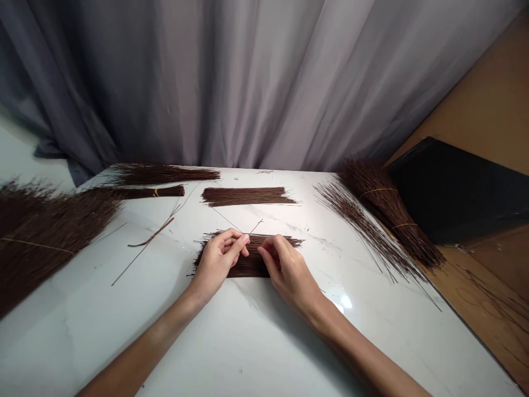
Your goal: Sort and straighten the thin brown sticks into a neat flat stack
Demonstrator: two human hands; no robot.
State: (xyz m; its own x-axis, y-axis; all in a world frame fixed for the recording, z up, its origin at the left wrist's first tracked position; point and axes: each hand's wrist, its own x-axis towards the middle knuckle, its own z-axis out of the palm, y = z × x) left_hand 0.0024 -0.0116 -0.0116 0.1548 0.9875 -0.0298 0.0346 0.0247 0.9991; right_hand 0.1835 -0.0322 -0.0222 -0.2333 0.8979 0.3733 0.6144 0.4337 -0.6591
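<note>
The near pile of brown sticks [250,268] lies on the tabletop [239,331] beneath the left hand [219,256] and the right hand [288,270], its long axis running side to side, one hand over each half, neither clearly nearer; the left pinches a thin stick [255,227] at its fingertips, while the right's thumb and forefinger curl together, and I cannot tell whether they grip anything

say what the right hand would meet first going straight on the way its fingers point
Probably the left hand, at its fingertips, just across a small gap; depth is unclear.
</note>
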